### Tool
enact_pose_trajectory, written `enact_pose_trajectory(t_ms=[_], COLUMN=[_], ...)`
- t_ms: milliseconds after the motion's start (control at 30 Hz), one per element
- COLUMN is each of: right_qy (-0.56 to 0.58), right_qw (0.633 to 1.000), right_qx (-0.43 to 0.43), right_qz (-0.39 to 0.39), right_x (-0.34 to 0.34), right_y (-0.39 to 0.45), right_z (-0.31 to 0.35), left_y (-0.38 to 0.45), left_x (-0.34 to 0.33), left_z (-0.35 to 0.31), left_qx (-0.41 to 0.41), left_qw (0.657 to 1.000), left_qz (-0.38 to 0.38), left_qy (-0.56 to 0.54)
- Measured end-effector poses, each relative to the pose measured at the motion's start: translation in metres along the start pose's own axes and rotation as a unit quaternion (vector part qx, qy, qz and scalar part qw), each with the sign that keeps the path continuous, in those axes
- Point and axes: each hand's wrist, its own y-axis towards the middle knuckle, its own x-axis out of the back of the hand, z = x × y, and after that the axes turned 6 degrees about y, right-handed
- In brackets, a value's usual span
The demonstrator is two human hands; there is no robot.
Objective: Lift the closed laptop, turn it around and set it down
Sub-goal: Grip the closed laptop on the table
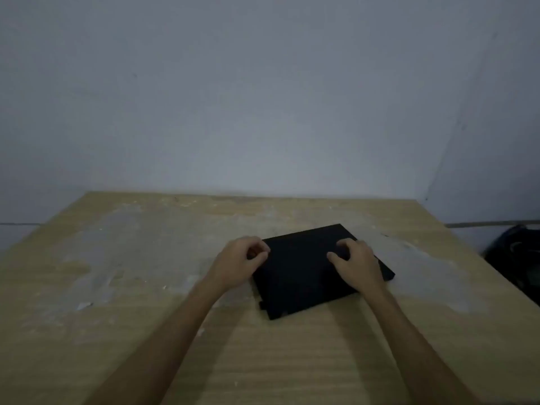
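Note:
A closed black laptop [304,270] lies flat on the wooden table [146,258], skewed so one corner points away from me. My left hand [241,263] hovers at the laptop's left edge near its far left corner, with the fingers loosely curled and nothing in them. My right hand [355,263] is over the right half of the lid, fingers bent, the tips close to or resting on the lid. Neither hand visibly grips the laptop. Both bare forearms reach in from the bottom of the view.
The table top is worn, with pale grey patches. A plain wall [263,97] stands right behind the table's far edge. A dark bag-like object [517,258] sits beyond the table's right edge.

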Motion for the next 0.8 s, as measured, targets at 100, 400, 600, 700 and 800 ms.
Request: enact_pose_trajectory(t_ms=[100, 400, 600, 700, 800], right_qy=[-0.069, -0.104, 0.000, 0.024, 0.034], right_qw=[0.995, 0.986, 0.983, 0.981, 0.977], right_qx=[-0.053, -0.102, -0.087, -0.065, -0.040], right_qz=[-0.044, -0.082, -0.161, -0.182, -0.205], right_x=[0.000, -0.015, -0.015, -0.016, -0.017], right_y=[0.006, 0.014, 0.015, 0.014, 0.013], right_z=[-0.017, -0.031, -0.034, -0.034, -0.032], left_y=[0.014, 0.048, 0.075, 0.085, 0.096], left_x=[-0.014, -0.051, -0.059, -0.052, -0.038], left_z=[0.002, 0.016, 0.021, 0.020, 0.016], left_qx=[0.039, 0.090, 0.129, 0.107, 0.072], left_qw=[0.997, 0.965, 0.964, 0.959, 0.957], left_qz=[-0.002, 0.056, 0.054, 0.061, 0.073], left_qy=[0.069, 0.241, 0.227, 0.256, 0.273])
